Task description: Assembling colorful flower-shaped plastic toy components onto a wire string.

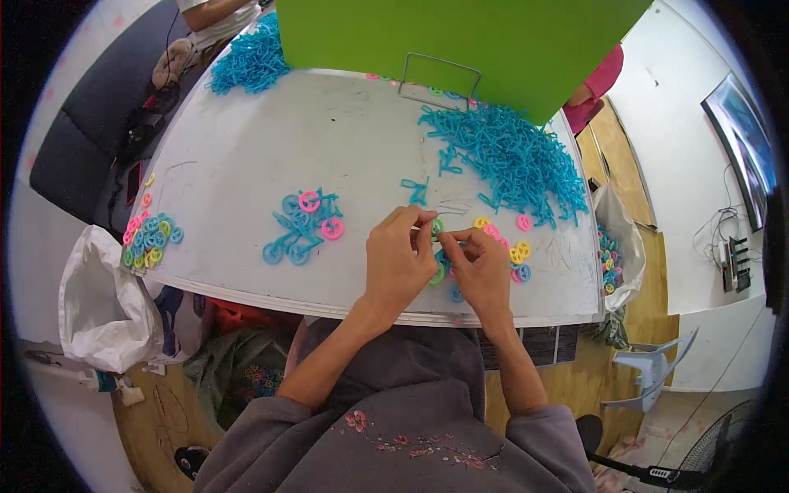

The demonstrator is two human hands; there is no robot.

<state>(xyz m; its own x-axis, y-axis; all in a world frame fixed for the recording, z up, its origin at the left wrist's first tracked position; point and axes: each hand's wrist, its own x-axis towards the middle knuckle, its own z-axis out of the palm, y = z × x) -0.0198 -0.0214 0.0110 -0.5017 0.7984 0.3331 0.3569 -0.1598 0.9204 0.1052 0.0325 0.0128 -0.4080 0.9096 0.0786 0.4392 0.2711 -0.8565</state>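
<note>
My left hand (401, 256) and my right hand (482, 271) meet over the near part of the white table, fingertips pinched close together. Between them is a small blue plastic piece with a green spoked wheel (437, 225); a second green wheel (437, 274) shows below, partly covered by fingers. Whether the lower wheel is joined to the held piece I cannot tell. Past my left fingertips lie thin metal pins (453, 203), and what the left fingertips themselves pinch is hidden. Yellow, pink and blue wheels (519, 251) lie beside my right hand.
A heap of blue plastic frames (514, 156) covers the table's right side, another (253, 62) the far left. Blue frames with wheels (304, 226) lie left of my hands. Loose wheels (151, 240) sit at the left edge. A green panel (460, 49) stands behind; white sacks (107, 304) flank the table.
</note>
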